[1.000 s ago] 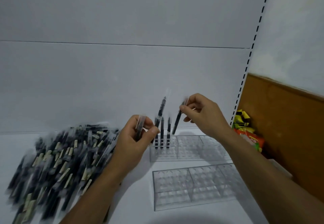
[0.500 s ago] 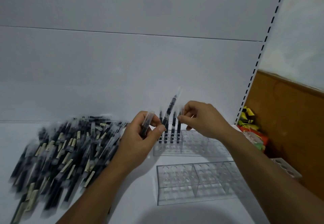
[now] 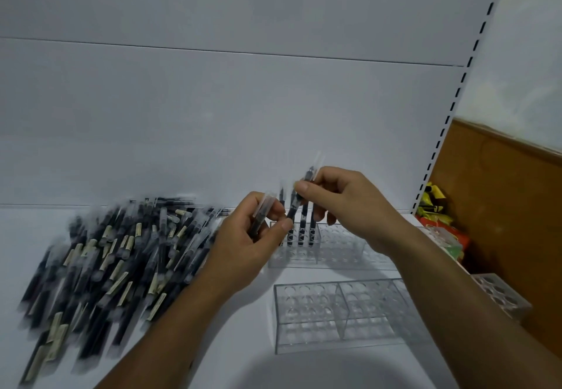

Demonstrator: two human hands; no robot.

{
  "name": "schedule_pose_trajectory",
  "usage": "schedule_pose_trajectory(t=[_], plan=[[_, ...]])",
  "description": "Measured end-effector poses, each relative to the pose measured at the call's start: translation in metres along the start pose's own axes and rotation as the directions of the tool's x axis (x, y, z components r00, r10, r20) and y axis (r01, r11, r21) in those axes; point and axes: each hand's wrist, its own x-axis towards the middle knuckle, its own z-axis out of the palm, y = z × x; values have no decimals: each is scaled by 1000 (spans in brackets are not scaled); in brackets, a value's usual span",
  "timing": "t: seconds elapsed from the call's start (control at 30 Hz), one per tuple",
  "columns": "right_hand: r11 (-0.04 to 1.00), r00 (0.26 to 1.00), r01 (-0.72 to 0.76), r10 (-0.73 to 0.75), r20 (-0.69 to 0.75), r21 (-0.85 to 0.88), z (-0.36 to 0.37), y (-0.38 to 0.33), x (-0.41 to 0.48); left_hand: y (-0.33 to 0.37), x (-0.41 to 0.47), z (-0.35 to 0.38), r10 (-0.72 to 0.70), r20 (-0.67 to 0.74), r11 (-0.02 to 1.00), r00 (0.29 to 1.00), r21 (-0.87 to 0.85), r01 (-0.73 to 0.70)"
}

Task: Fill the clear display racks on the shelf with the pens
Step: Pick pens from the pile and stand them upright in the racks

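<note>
Several pens (image 3: 302, 227) stand upright at the left end of the far rack (image 3: 340, 245), near the shelf's (image 3: 237, 343) back edge. Right hand (image 3: 349, 203) pinches one tilted pen (image 3: 292, 210) just above them, lower end by the left thumb; contact unclear. Left hand (image 3: 243, 245) grips another pen (image 3: 261, 216), just in front of that rack's left end. Near rack (image 3: 334, 315) sits parallel, apart, bare shelf strip between. Third rack (image 3: 498, 297) at right edge. Loose pen pile (image 3: 106, 261) crowds the left forearm.
</note>
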Motion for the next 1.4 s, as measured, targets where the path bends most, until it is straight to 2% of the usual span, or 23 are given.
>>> schedule_pose_trajectory(t=[0.1,0.17,0.23,0.3,0.53,0.87,1.1,1.17,1.23,1.27,1.33,1.4], plan=[[994,999,12,-8,-35,105,-6,-1,3,-1,0,-1,-13,-24,1000,1000,2,13],[991,988,51,-33,-151,123,-19,-2,5,-2,1,-2,-29,-44,999,999,-24,28],[997,957,83,-79,-280,2,-35,0,8,-2,2,-3,-47,-46,998,998,-40,45],[987,941,66,-111,-319,-147,-44,5,10,-2,2,-3,-49,-35,998,998,-26,48],[909,968,2,-108,-228,-418,-36,20,17,-3,1,-1,-46,-30,998,998,-50,45],[846,974,-17,-106,-200,-532,-34,25,17,-6,1,-1,-43,-48,999,998,-28,42],[764,991,-135,99,-93,-630,-19,32,7,-4,-1,0,-37,-32,999,999,-3,36],[751,984,-180,142,-111,-635,-18,30,-2,-4,-2,1,-32,-22,999,999,2,32],[726,976,-208,107,-191,-656,-20,24,-14,-6,-2,1,-25,-10,999,1000,26,25],[733,971,-202,62,-232,-650,-19,20,-20,-7,-2,1,-22,0,999,1000,38,22],[820,965,-139,-13,-261,-555,-12,7,-31,-7,-2,1,-3,19,998,1000,69,1],[919,979,-70,-11,-202,-387,1,-8,-39,-6,-3,2,26,47,992,999,124,-32]])
